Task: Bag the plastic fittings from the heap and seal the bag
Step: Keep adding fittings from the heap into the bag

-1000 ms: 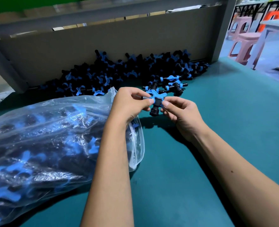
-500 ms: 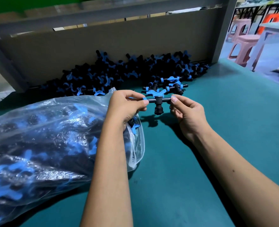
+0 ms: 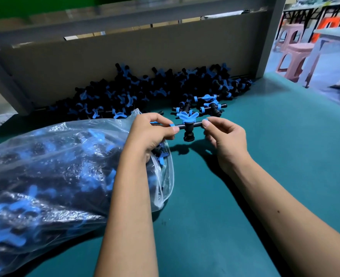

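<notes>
A black T-shaped fitting (image 3: 188, 127) with a blue winged handle hangs above the green table, between my two hands. My left hand (image 3: 152, 134) pinches its left stub and has a blue ring on a fingertip. My right hand (image 3: 226, 135) pinches the right stub, also with a blue ring at the fingertip. The clear plastic bag (image 3: 55, 176), full of black and blue fittings, lies at the left with its mouth under my left hand. The heap of fittings (image 3: 145, 90) lies along the back board.
Three loose fittings (image 3: 207, 105) lie just beyond my hands. A grey board (image 3: 125, 62) and frame post (image 3: 269, 37) close off the table's back. The green table top (image 3: 265, 146) stretches right. Pink stools (image 3: 293, 52) stand off the table at the far right.
The fitting has turned from end-on to level, its side stubs now showing between my fingertips. My hands have drawn apart along it, and my right hand moved slightly right.
</notes>
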`<move>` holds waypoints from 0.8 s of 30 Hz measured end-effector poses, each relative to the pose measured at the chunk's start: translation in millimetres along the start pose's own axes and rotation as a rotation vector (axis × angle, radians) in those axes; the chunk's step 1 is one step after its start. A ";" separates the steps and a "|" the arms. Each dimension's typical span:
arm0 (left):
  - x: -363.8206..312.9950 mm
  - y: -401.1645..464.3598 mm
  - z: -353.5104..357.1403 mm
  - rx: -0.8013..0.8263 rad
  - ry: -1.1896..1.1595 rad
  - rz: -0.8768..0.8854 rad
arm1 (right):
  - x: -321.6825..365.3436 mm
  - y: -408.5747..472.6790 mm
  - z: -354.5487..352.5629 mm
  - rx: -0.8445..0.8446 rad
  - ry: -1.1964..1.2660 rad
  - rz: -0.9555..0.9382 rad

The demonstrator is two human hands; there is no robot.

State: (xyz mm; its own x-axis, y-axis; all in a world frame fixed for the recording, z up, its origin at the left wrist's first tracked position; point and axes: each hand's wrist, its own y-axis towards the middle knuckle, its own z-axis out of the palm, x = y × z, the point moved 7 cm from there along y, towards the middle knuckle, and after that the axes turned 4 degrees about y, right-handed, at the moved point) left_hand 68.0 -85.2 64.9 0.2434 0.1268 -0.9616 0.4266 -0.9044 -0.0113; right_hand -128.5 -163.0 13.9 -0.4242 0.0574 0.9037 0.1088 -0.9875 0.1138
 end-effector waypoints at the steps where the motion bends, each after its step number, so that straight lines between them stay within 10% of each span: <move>1: -0.4 -0.2 0.0 -0.002 -0.016 -0.004 | 2.3 1.0 -4.1 -0.046 -0.024 -0.024; 12: -11.8 -1.5 9.9 -0.007 -0.043 0.011 | 17.3 -24.8 31.2 0.082 -0.587 -0.434; 20: -13.2 4.2 -8.2 -0.158 -0.192 0.015 | -21.5 -25.0 40.2 0.131 0.466 0.379; 24: -13.8 2.4 -17.6 -0.230 -0.238 0.032 | -23.0 -26.1 44.6 0.161 0.645 0.486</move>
State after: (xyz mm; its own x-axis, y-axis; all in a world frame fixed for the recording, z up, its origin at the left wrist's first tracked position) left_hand 81.0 -81.9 83.0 0.0608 -0.0234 -0.9979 0.6143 -0.7871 0.0559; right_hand -81.5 -132.0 8.5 -0.7243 -0.5150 0.4584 0.5202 -0.8446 -0.1268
